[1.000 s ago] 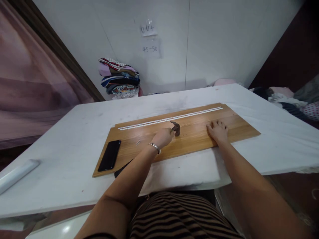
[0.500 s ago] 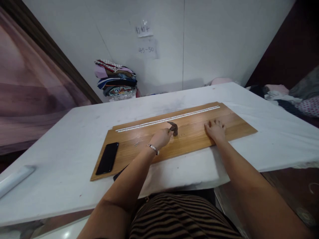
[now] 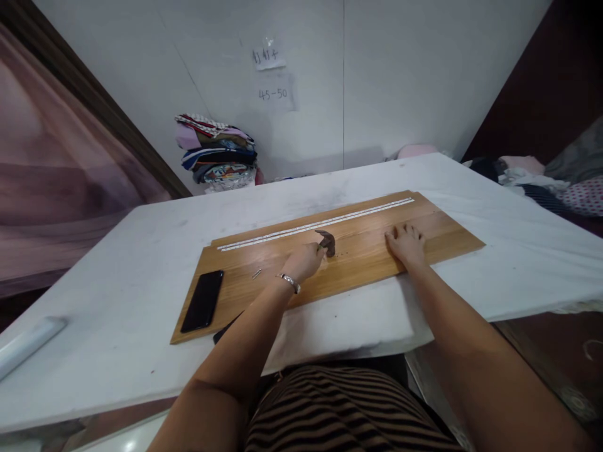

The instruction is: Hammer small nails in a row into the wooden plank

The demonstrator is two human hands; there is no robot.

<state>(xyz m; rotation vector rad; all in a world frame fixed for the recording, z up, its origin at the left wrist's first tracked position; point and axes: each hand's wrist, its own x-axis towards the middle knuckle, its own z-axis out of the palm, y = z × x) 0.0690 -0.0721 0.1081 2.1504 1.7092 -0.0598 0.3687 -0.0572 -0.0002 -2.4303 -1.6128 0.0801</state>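
Observation:
My left hand [image 3: 305,261], with a bracelet at the wrist, is wrapped round the handle of a claw hammer [image 3: 328,243]. The dark hammer head is low over the wooden board [image 3: 362,242], and I cannot tell whether it touches the wood. Just right of the head, several tiny dark nail points or holes [image 3: 342,253] form a short row. My right hand [image 3: 407,245] rests on the board with its fingers spread, holding nothing. A few loose nails [image 3: 256,274] lie left of my left hand.
A black phone [image 3: 202,301] lies on the board's left end, and white ruled strips [image 3: 315,226] run along its far side. A dark object [image 3: 225,329] is partly hidden by my left forearm. White cloth [image 3: 117,276] covers the table. Folded clothes [image 3: 219,150] are stacked by the wall.
The whole view has shifted very slightly. My left hand, the hammer and my right hand stay in nearly the same places on the board.

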